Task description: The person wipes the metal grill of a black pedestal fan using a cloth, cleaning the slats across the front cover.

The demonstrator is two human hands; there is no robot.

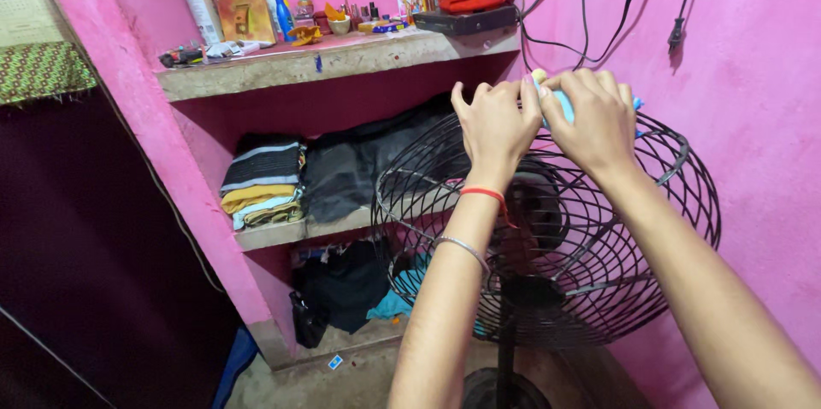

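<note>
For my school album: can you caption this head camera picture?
Two hands, left hand and right hand, hold a light-blue thing atop a black fan cage.

Light blue object (560,101) mostly hidden under both hands at the fan guard's (676,204) top rim, its kind unclear, fan base cut off by bottom edge, small items (342,20) along the top shelf's back too small to tell
</note>
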